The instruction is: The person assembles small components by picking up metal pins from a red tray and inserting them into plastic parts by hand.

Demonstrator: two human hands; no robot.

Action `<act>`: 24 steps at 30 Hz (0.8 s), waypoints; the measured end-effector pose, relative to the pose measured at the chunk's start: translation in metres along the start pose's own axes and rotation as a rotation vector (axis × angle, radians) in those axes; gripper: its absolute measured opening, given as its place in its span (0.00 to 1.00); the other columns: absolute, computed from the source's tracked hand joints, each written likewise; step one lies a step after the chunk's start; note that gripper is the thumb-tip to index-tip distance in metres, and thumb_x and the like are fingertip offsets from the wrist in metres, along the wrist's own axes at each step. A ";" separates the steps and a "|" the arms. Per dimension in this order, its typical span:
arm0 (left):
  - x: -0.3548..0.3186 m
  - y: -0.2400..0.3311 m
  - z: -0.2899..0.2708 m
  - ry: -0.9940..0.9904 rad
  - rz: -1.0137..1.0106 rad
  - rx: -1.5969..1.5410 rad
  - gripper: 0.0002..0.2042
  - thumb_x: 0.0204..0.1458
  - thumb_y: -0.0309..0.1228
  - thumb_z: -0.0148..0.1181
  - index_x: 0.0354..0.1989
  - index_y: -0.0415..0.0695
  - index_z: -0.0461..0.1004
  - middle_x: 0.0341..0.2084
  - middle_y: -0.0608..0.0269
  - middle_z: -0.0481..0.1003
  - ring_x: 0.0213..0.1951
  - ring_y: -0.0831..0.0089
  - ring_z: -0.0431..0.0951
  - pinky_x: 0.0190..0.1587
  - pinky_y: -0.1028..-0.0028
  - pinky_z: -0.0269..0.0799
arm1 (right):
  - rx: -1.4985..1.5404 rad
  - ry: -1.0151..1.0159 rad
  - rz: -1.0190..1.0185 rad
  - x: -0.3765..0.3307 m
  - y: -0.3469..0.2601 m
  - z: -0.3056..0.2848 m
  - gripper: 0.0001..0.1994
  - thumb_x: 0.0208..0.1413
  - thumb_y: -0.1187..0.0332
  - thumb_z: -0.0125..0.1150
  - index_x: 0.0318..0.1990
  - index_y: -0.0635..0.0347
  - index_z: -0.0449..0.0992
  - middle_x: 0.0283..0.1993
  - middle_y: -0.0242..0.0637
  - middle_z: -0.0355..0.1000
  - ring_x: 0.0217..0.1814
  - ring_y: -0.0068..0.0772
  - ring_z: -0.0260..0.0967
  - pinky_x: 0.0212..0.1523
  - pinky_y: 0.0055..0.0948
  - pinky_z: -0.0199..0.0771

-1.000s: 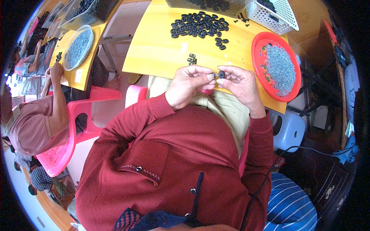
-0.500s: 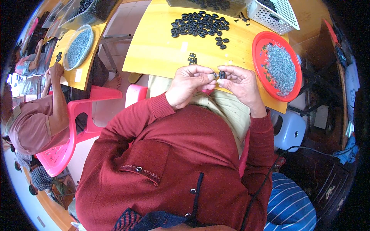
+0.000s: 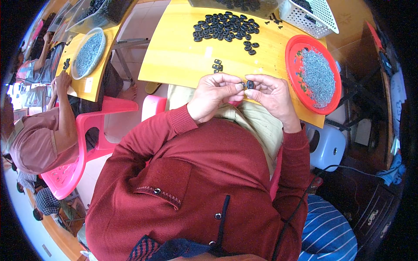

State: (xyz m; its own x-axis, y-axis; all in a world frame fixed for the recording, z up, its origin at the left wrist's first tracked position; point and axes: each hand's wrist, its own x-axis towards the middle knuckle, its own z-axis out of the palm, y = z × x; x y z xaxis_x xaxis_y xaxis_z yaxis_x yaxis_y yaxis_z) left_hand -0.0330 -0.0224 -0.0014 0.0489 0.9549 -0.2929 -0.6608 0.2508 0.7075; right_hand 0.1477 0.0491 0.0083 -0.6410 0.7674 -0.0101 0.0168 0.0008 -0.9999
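Observation:
Just past the table's near edge, my hands face each other with their fingertips close together. Between the thumb and index finger of my right hand [image 3: 274,93] is a small black oval piece [image 3: 250,85], held upright. My left hand [image 3: 214,95] is closed in a pinch on something small and dark, mostly covered by the fingertips. Several little black blocks [image 3: 217,65] lie on the yellow table [image 3: 174,48] just beyond my left hand. Farther off, a spread of black oval pieces [image 3: 224,28] rests on the tabletop.
A red tray [image 3: 289,56] of thin silvery metal pieces [image 3: 320,78] stands at the right. Behind it are a white perforated basket [image 3: 320,28] and a clear bin [image 3: 257,12] with black parts. On the left, a co-worker [image 3: 43,135] sits at another table beside a pink chair [image 3: 80,152].
The black oval piece in my right hand has turned slightly between the fingertips. Both hands otherwise stay in the same place.

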 end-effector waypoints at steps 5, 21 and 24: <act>0.001 -0.002 -0.005 -0.034 -0.014 0.035 0.07 0.53 0.22 0.57 0.40 0.37 0.74 0.34 0.58 0.77 0.35 0.71 0.79 0.42 0.73 0.78 | -0.018 0.007 -0.003 0.000 0.001 0.000 0.15 0.48 0.81 0.63 0.45 0.68 0.75 0.30 0.27 0.69 0.29 0.13 0.67 0.30 0.14 0.69; 0.000 -0.002 0.001 0.009 -0.005 0.032 0.08 0.52 0.21 0.58 0.40 0.35 0.73 0.29 0.55 0.77 0.30 0.73 0.78 0.35 0.76 0.78 | -0.044 -0.021 -0.026 -0.001 -0.004 0.001 0.13 0.49 0.80 0.61 0.45 0.69 0.74 0.32 0.30 0.71 0.32 0.18 0.72 0.32 0.17 0.72; 0.001 -0.003 0.000 0.009 0.001 0.036 0.08 0.52 0.21 0.58 0.40 0.35 0.73 0.29 0.55 0.77 0.29 0.73 0.78 0.35 0.76 0.78 | -0.040 -0.028 -0.018 -0.002 -0.009 0.003 0.13 0.50 0.80 0.61 0.45 0.69 0.74 0.31 0.30 0.72 0.32 0.18 0.72 0.32 0.17 0.72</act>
State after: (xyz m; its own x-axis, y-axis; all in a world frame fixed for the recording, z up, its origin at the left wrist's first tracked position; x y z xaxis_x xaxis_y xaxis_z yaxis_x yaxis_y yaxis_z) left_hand -0.0315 -0.0224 -0.0038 0.0416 0.9537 -0.2979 -0.6331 0.2559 0.7305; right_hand 0.1459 0.0457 0.0174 -0.6627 0.7488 0.0066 0.0352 0.0400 -0.9986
